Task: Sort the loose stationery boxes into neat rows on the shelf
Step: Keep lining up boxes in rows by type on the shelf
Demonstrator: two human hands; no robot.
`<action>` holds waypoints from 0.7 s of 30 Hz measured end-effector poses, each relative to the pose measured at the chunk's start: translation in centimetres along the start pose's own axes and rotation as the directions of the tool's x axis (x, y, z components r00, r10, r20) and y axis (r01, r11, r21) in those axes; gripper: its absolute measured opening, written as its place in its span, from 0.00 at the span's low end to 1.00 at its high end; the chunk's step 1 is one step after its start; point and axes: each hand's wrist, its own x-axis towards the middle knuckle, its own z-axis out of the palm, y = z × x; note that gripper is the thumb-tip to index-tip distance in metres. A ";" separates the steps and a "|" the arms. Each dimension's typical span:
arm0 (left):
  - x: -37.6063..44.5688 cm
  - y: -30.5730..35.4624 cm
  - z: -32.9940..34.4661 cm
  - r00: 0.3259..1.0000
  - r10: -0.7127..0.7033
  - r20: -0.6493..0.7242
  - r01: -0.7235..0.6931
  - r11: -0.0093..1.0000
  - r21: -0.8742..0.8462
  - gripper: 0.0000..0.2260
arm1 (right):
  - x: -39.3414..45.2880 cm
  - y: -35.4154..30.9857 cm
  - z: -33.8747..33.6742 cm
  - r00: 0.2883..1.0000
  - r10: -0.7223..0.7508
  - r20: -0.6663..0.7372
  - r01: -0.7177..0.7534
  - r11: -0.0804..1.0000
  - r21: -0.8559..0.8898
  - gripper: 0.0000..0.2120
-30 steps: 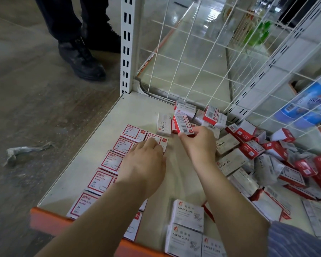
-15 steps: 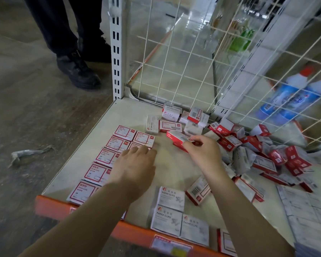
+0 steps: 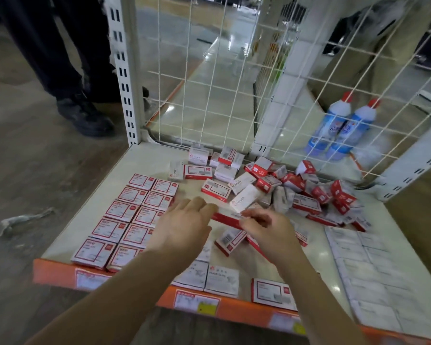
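Note:
On the cream shelf (image 3: 149, 160) two neat rows of red-and-white boxes (image 3: 135, 215) lie flat at the left. A loose pile of boxes (image 3: 296, 192) spreads over the back and right. My right hand (image 3: 266, 232) pinches a red-and-white box (image 3: 225, 217) by its end, just above the shelf's middle. My left hand (image 3: 184, 227) hovers flat next to the rows, its straight fingertips at the other end of that box. Several white paper-clip boxes (image 3: 222, 280) sit at the front edge.
A white wire grid (image 3: 209, 83) closes the back and right of the shelf. Two blue bottles (image 3: 339, 130) stand behind it. A person's dark legs and shoe (image 3: 85, 118) are on the floor at the left. The orange front rail (image 3: 234, 310) carries price labels.
My right hand has drawn a box from the back pile toward the shelf's middle. The left hand has shifted right to meet it. The camera has pulled back and tilted up.

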 end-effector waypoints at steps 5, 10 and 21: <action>-0.1 1.1 -0.3 0.996 0.076 -0.051 -0.078 0.996 -0.040 0.15 | -1.6 0.4 -1.6 1.000 0.017 0.000 -0.017 0.998 0.063 0.08; -0.3 2.0 -0.6 0.989 0.134 -0.060 -0.138 0.988 -0.063 0.16 | -2.9 0.3 -2.7 1.000 0.010 -0.002 -0.010 0.998 0.065 0.10; 0.3 2.5 0.3 0.975 -0.079 0.209 0.126 0.967 -0.221 0.12 | -3.8 2.9 -3.5 0.995 -0.080 0.054 0.086 0.990 -0.115 0.18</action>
